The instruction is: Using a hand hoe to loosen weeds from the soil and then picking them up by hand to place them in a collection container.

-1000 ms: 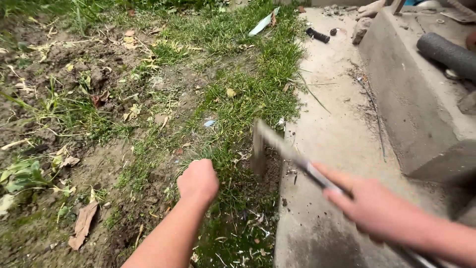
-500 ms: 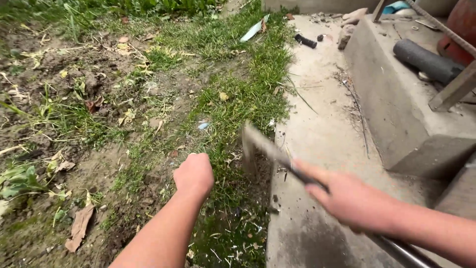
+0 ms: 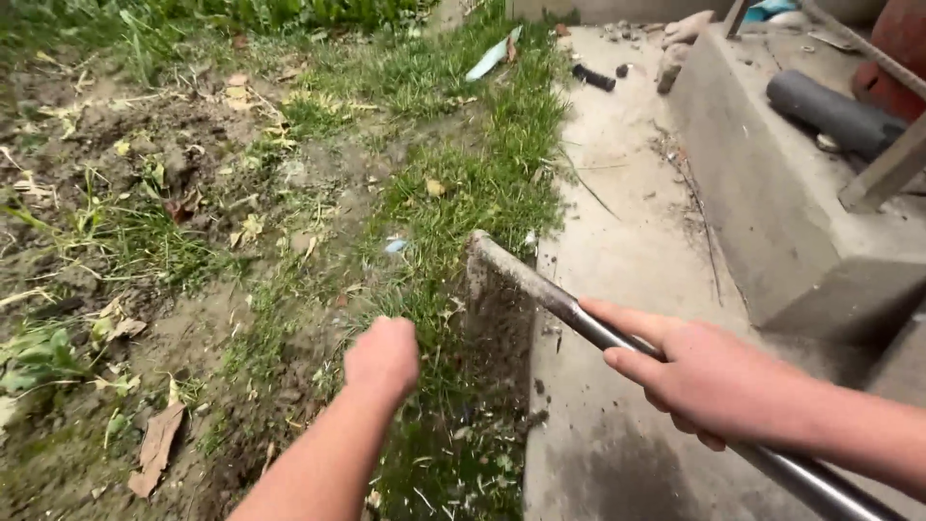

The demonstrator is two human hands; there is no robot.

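Note:
My right hand (image 3: 699,371) grips the metal handle of a hoe (image 3: 588,328). Its flat, soil-covered blade (image 3: 497,299) points down into the grass right at the edge of the concrete path (image 3: 627,241). To the left of the blade, over the grass strip (image 3: 463,193), my left hand (image 3: 383,357) is closed in a fist. It holds nothing that I can see.
A concrete step (image 3: 772,193) rises to the right, bearing a dark grey pipe (image 3: 830,111), a slanted wooden bar (image 3: 883,174) and a red object at the far corner. Stones and a short black tube (image 3: 590,77) lie far along the path. Bare soil with dry leaves spreads left.
The hoe has swung down and come to rest, its blade now sharp and planted at the path edge. My left fist dropped slightly lower.

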